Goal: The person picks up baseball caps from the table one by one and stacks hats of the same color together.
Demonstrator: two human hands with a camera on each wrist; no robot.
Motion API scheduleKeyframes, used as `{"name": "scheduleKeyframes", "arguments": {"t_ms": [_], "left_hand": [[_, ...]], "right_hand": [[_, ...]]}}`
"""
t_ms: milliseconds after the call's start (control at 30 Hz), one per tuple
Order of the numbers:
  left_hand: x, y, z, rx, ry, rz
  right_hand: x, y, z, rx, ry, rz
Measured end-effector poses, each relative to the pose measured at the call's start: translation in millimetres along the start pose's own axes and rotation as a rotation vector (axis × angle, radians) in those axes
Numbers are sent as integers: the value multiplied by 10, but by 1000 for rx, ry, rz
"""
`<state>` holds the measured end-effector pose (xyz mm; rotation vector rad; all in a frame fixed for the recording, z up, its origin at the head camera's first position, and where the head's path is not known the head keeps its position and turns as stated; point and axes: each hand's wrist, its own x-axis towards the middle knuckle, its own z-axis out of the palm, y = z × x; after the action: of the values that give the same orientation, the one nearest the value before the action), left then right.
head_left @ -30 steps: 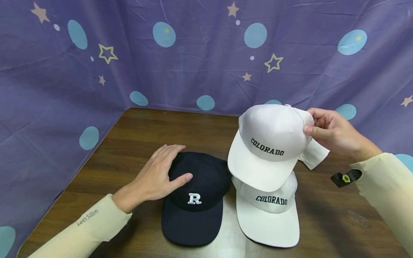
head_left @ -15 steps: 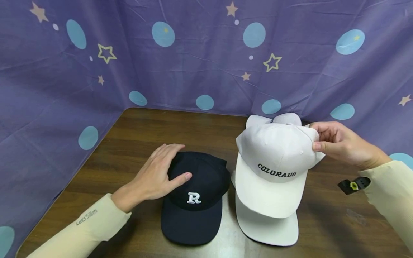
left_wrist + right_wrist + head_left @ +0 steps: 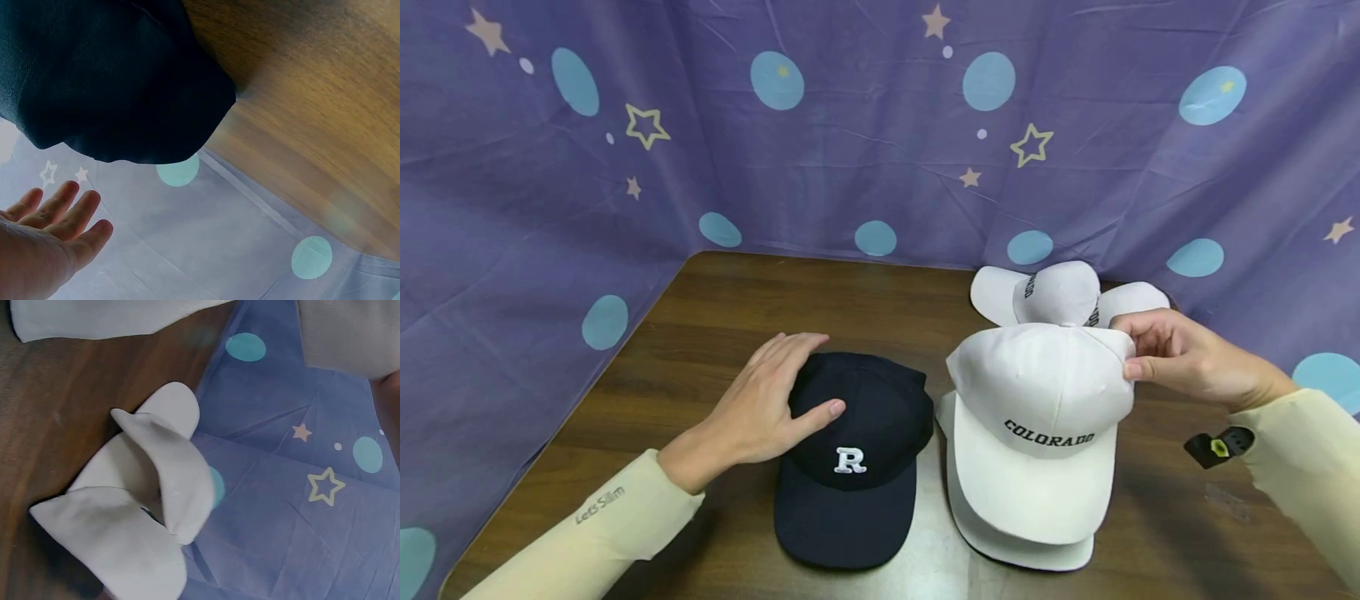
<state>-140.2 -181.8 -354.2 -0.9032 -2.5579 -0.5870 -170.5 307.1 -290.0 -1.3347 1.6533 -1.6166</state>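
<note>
My right hand (image 3: 1195, 362) pinches the crown's right side of a white baseball cap (image 3: 1037, 467) lettered COLORADO. This cap lies over a second white cap (image 3: 1052, 554), which is mostly hidden beneath it; only the lower brim and a bit of its left side show. To the left, a navy baseball cap (image 3: 853, 417) with a white R sits on the table. Beside and over its left side my left hand (image 3: 760, 412) lies with fingers extended and thumb across the crown. In the left wrist view the left hand (image 3: 56, 240) appears apart from the navy cap (image 3: 112, 81).
Several jumbled white caps (image 3: 1060, 292) lie at the table's back right; the right wrist view shows this loose heap (image 3: 125, 494) against the curtain (image 3: 275, 487). The wooden table (image 3: 722, 308) meets a purple patterned curtain (image 3: 880, 125). A small clear scrap (image 3: 1227, 502) lies at right.
My right hand has brought the white cap down onto the lower white cap, covering its lettering. The back caps have come into view. My left hand has stayed beside the navy cap.
</note>
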Motion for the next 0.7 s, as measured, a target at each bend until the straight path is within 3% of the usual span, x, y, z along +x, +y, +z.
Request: {"name": "scheduleKeyframes", "arguments": {"t_ms": [333,700], "left_hand": [[17,19,-7,3,2,3],[15,11,0,1,5,6]], "right_hand": [[-116,246,96,-150,7,133],[-235,506,135,-263,91,218]]}}
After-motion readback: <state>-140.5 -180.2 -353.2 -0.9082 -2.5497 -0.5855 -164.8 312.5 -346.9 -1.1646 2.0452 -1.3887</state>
